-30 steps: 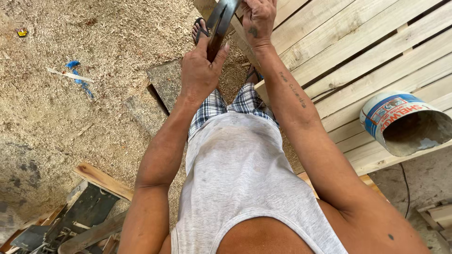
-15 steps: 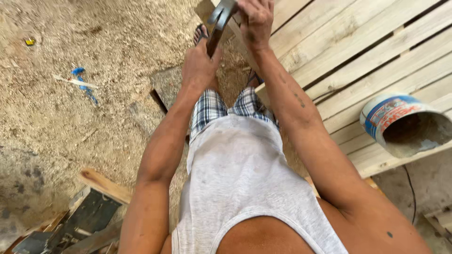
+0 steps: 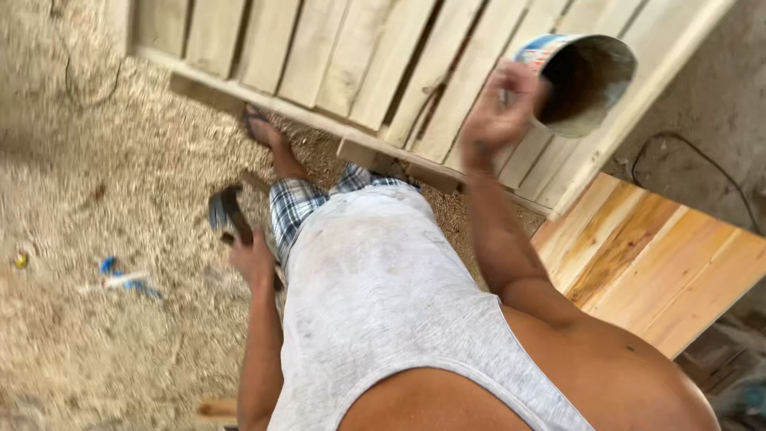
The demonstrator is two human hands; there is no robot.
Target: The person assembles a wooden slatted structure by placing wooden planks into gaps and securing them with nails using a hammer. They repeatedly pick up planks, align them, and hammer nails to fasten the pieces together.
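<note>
Left hand clenched on a hammer, low beside the hip over the sawdust floor. Right hand blurred, raised at the can on the pallet; grip unclear.

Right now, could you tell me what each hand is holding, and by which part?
The left hand grips a hammer by its handle, head up. The right hand is at the can; blur hides whether it holds anything.
</note>
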